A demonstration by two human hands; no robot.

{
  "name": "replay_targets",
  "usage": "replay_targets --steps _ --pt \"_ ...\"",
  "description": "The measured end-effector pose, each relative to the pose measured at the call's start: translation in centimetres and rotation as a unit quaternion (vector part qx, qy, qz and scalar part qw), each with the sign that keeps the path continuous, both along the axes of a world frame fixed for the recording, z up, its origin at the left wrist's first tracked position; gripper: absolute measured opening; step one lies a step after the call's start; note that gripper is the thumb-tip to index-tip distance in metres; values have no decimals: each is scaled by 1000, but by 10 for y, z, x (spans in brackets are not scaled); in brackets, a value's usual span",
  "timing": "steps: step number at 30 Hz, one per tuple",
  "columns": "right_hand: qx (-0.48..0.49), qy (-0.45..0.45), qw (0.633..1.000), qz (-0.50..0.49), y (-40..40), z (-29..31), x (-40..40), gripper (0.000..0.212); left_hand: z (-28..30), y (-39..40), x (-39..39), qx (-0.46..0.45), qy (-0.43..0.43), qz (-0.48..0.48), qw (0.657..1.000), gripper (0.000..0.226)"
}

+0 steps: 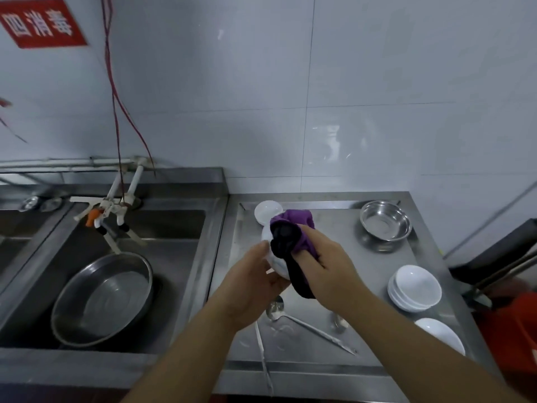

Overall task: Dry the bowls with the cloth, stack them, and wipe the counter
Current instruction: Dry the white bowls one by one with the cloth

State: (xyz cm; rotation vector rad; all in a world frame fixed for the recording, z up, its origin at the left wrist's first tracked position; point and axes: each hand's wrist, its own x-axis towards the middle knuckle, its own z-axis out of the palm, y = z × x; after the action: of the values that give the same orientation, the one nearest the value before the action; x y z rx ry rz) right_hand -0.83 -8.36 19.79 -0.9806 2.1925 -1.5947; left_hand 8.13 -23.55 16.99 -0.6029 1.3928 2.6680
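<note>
The left hand (255, 282) grips a white ceramic bowl (274, 261), mostly hidden behind the purple-and-black cloth (292, 235) clutched by the right hand (325, 263). Right of it, stacked white bowls (414, 287) sit near the steel desk (334, 228) edge.

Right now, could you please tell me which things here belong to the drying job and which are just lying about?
In use: cloth, held bowl, stacked bowls, bowl at the back, bowl near the edge, counter.

Lying about: steel bowl, spoon, pan in the sink.
</note>
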Motion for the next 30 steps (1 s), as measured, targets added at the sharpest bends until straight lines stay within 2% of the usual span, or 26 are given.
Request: replay_targets --steps 4,7,9,14,17,20,21,23,25,27,30 --pt "-25 -25 999 28 10 13 9 18 5 15 0 -2 -9 -22 1000 83" --pt "-9 -28 999 37 11 21 11 16 8 16 -3 -11 33 -51 998 100" --pt "11 -1 999 44 6 26 12 19 11 8 -3 -5 55 -65 996 105" --pt "132 128 981 64 -19 39 14 45 25 -20 2 7 65 -37 997 99" --pt "200 147 967 52 -44 52 20 48 31 -40 4 -4 68 -21 997 91" --pt "255 104 961 8 -70 64 32 22 32 -61 4 -67 66 2 996 85" --pt "273 87 958 -8 -79 67 35 17 32 -67 4 -88 66 7 994 90" --pt "303 67 950 -30 -93 75 41 19 32 -78 4 -137 76 4 988 104" --pt "316 48 947 -32 -101 84 42 22 33 -86 6 -148 93 -3 985 95" --pt "304 -30 952 -32 -102 90 41 24 30 -94 11 -145 110 -28 983 99" --pt "196 -219 956 -26 -95 93 38 25 25 -100 19 -134 138 -79 978 106"
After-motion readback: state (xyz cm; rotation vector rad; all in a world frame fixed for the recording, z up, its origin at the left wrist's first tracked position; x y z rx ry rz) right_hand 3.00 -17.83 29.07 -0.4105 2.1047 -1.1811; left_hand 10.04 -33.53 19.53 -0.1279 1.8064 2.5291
